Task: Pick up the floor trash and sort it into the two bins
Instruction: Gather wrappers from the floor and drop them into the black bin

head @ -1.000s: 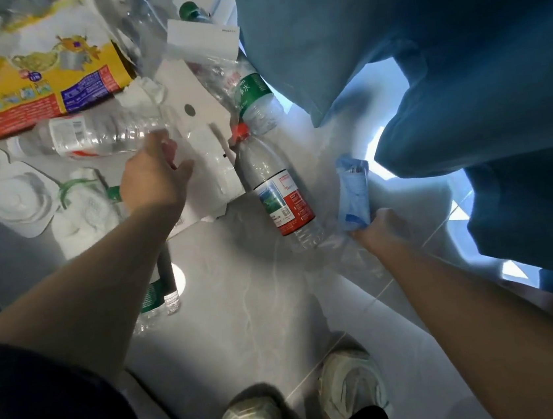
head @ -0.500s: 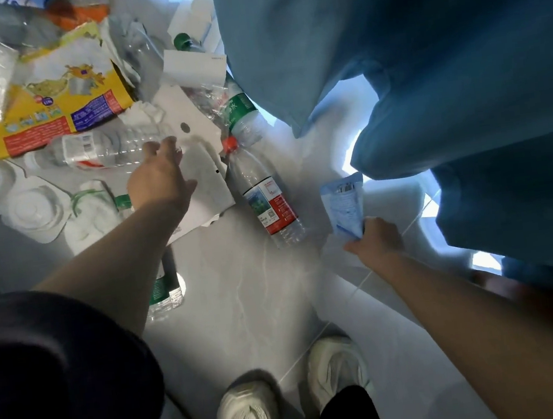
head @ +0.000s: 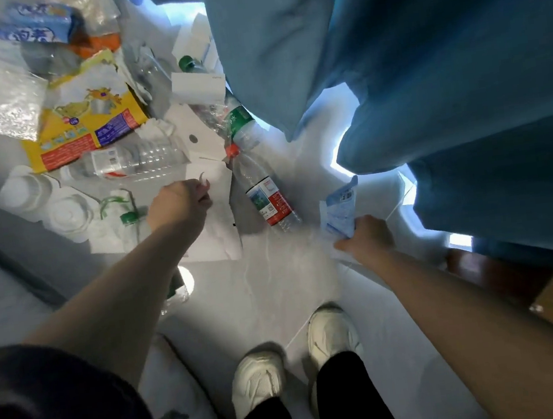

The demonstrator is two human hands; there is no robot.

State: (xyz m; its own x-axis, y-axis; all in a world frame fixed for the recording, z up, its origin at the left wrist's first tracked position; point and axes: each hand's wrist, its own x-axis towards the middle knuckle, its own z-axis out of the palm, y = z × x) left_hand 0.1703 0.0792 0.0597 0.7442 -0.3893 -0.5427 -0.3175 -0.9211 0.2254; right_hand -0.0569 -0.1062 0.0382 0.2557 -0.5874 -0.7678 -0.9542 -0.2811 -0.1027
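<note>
Head view: left hand (head: 180, 204) has gone from flat and reaching to fingers curled on the near edge of the white card (head: 219, 219), which lies on the floor (head: 278, 295) beside the red-label bottle (head: 267, 198). Right hand (head: 365, 233) still pinches the blue packet (head: 339, 210), now raised higher. We judge both pieces ready to carry. We can identify no bin, and the litter heap (head: 87, 134) remains.
</note>
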